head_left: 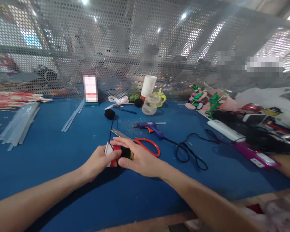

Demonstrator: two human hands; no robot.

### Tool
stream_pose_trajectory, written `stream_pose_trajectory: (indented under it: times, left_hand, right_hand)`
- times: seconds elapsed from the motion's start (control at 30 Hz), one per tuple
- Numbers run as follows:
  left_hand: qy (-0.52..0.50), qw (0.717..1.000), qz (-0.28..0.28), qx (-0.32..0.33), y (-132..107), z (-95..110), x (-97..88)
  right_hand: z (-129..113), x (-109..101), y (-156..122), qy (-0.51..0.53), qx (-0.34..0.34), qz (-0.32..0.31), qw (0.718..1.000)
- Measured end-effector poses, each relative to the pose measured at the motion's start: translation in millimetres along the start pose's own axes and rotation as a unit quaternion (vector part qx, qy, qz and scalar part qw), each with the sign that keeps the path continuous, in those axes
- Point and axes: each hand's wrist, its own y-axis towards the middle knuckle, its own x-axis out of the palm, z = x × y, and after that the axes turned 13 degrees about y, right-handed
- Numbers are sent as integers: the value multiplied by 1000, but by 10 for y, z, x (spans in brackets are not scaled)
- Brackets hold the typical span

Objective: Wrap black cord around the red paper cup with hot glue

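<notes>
Both hands meet over the middle of the blue-covered bench point(50, 151), somewhat nearer its front edge than the back. Between them sits a small craft piece point(114, 152), red and white with a black part and a touch of yellow; its exact shape is hidden by the fingers.

The left hand point(98, 163) is curled around the left end of the craft piece, with the thumb laid over the top. The right hand point(139, 158) lies across the other end, fingers stretched almost flat over the piece and the thumb pressing in from the near side, so that each hand grips it.

Touching or just behind the right hand lie red-handled scissors point(148, 147), their blades pointing toward the back left. Behind those rests a blue hot glue gun point(151, 127), whose black cord point(190, 155) loops away toward the right.

A black pom-pom point(109, 113) sits farther back, and a thin dark strand runs from it toward the hands. Near the back edge stand a clear plastic jug point(150, 104) and a stack of white cups point(149, 85). Clear glue sticks point(19, 126) lie in a heap near the left edge. A white power strip point(226, 130) lies toward the right, and another person's arm point(288, 166) rests at the right edge. A perforated metal screen point(135, 48) rises behind the bench.
</notes>
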Motion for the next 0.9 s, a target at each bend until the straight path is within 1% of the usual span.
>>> stream_pose_trajectory:
  times: [0.07,0.1,0.13,0.17,0.2,0.23,0.27,0.3,0.33,0.4,0.5,0.6,0.7,0.77,0.8,0.83,0.87,0.9]
  left_hand:
    - [2,1000,14,-8,9,1,3]
    - [2,1000,25,-13,12,3,1]
    - [0,999,34,-17,14,4,-3]
    - [2,999,35,-18,14,4,-9]
    - [6,999,34,-22,13,4,-16]
    - [10,999,39,-21,13,4,-25]
    - [12,999,39,-19,13,3,-33]
    - [7,999,35,-15,15,2,-41]
    - [-1,999,35,-16,17,3,-48]
    - [-22,999,36,-21,22,8,-55]
    - [-52,997,40,-31,24,24,-52]
    - [-70,996,40,-41,20,37,-51]
    - [-71,995,43,-48,32,37,-70]
    - [-63,996,48,-51,52,29,-90]
    - [-56,996,49,-52,65,22,-101]
    - [-50,996,50,-52,76,15,-111]
    - [-46,996,51,-53,86,8,-120]
    - [-41,996,53,-53,92,3,-128]
  right_hand:
    - [-16,-37,17,21,0,14,1000]
    - [-27,-86,27,13,5,41,999]
    - [-36,-159,38,-14,16,81,996]
    - [-41,-253,49,-64,37,131,989]
    - [-36,-366,59,-125,63,186,972]
    - [-18,-491,67,-211,106,237,942]
    - [16,-619,72,-302,161,272,899]
    - [66,-741,73,-329,191,285,880]
    - [132,-849,70,-343,211,289,868]
    - [291,-1002,60,-355,251,279,856]
    - [506,-1073,41,-354,283,276,848]
    - [558,-1049,24,-341,286,301,843]
    - [417,-1009,-7,-315,270,329,848]
    - [262,-963,-43,-282,242,329,868]
    - [183,-928,-65,-254,224,316,886]
    - [110,-885,-89,-178,204,290,918]
    - [44,-834,-112,-126,195,263,936]
    - [-11,-777,-134,-95,188,236,948]
